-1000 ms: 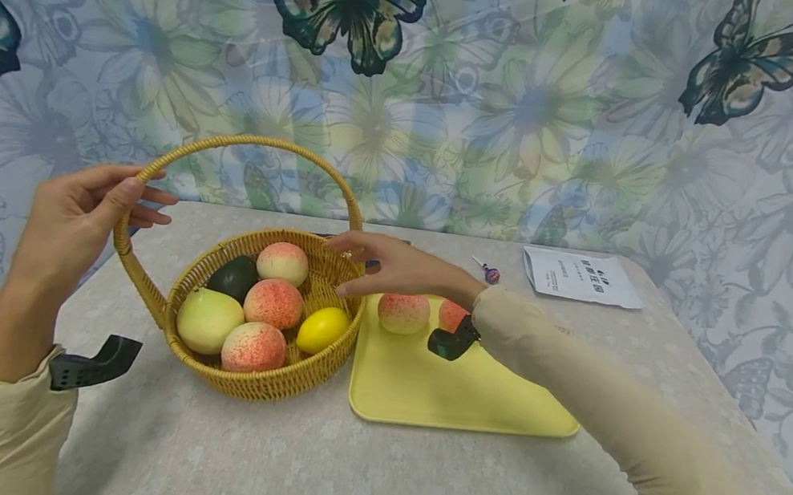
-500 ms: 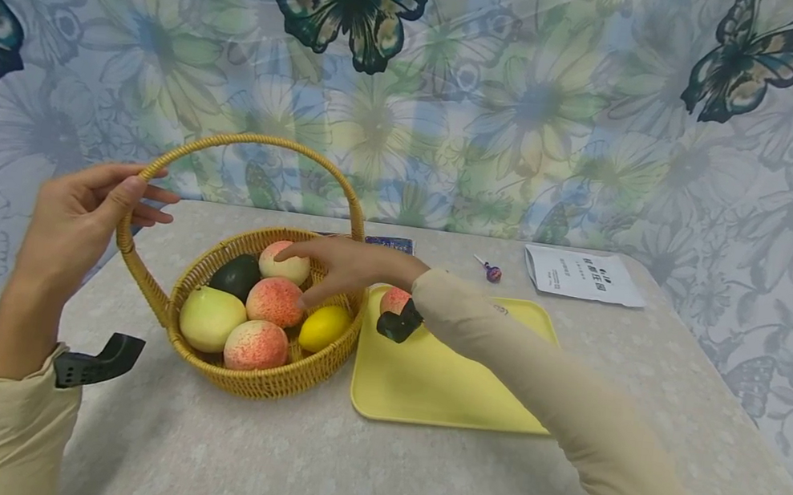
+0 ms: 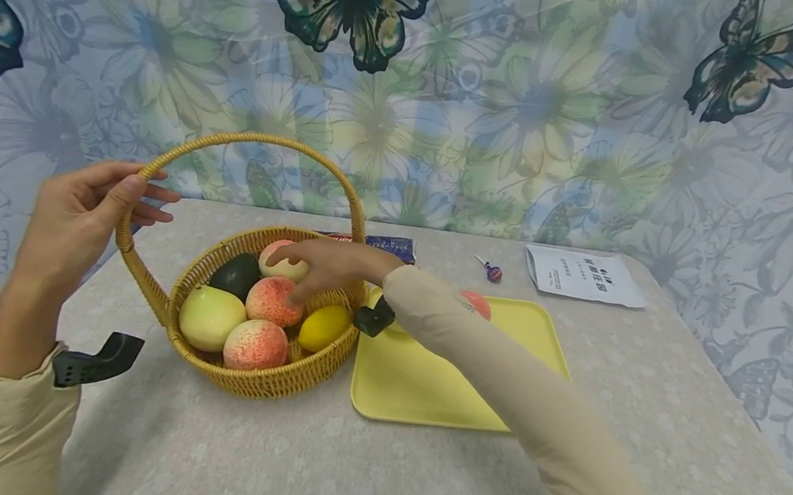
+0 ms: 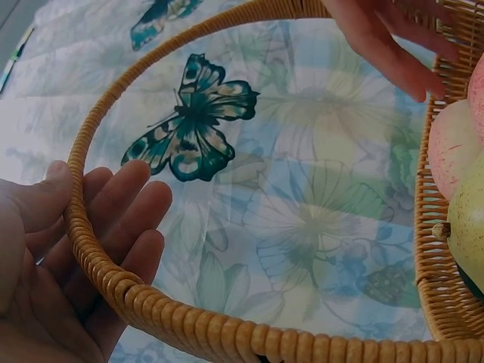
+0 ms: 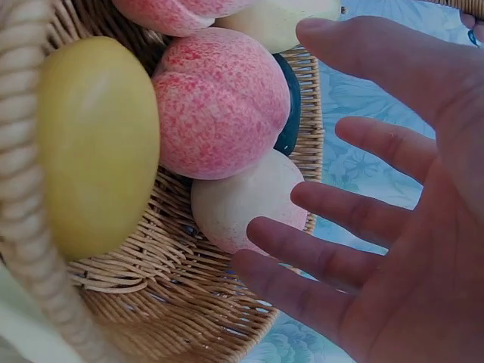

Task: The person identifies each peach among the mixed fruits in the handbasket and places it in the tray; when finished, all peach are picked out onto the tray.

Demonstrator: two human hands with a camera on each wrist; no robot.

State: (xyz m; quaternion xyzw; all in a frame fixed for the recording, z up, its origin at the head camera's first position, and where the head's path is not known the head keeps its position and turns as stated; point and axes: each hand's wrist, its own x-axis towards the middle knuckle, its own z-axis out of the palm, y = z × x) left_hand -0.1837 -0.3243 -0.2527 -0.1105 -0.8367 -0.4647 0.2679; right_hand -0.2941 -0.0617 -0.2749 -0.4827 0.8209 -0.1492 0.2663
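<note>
My left hand pinches the left side of the wicker basket's handle between thumb and fingers. In the left wrist view, the handle crosses that palm. Over the basket, my right hand hovers with fingers spread, holding nothing. Below and beside it are a middle peach and a back peach, partly covered by its fingers. A front peach, a pale green pear, a dark avocado and a lemon share the basket. The right wrist view shows the right fingers extended near the peaches.
A yellow tray lies right of the basket; a peach on it shows past my right sleeve. Behind are a blue pack, a lollipop and a white packet. A butterfly-print cloth hangs at the back.
My right hand has moved left from the basket's right rim to above the peaches, its forearm now hiding one peach on the tray. The left hand stays on the handle.
</note>
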